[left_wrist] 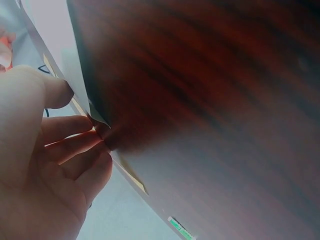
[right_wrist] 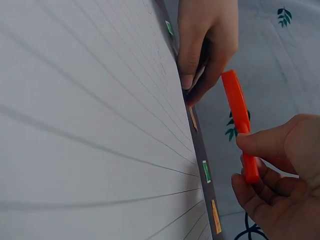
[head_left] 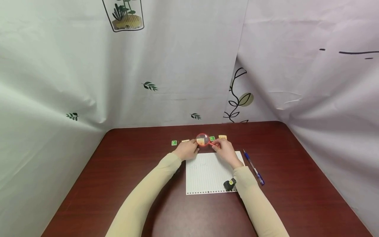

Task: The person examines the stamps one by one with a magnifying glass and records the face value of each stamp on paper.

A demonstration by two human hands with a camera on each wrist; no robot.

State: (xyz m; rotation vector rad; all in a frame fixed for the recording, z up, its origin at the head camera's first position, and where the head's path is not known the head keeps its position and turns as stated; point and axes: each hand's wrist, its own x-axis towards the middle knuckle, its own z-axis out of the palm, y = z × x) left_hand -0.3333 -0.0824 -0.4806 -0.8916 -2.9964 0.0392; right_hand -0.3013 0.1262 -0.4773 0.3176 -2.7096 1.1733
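Note:
My right hand [head_left: 225, 150] pinches the handle of a red magnifying glass [head_left: 204, 137] between thumb and fingers. In the right wrist view the magnifying glass [right_wrist: 236, 100] is seen edge-on, raised off the table. Through its lens in the head view shows a yellowish paper piece [head_left: 200, 141]. My left hand [head_left: 187, 150] rests at the far left corner of the lined sheet [head_left: 207, 174], its fingertips down at the tabletop by that piece. Another yellowish piece [head_left: 185, 141] lies just beyond the left hand, partly covered.
Small stamp-like pieces form a row along the table's back: a green one [head_left: 174, 143] at left, another green one [head_left: 212, 138] and a yellowish one [head_left: 222, 137] by the right hand. A blue pen [head_left: 254, 168] lies right of the sheet. A black object [head_left: 228, 185] is beside the right sleeve.

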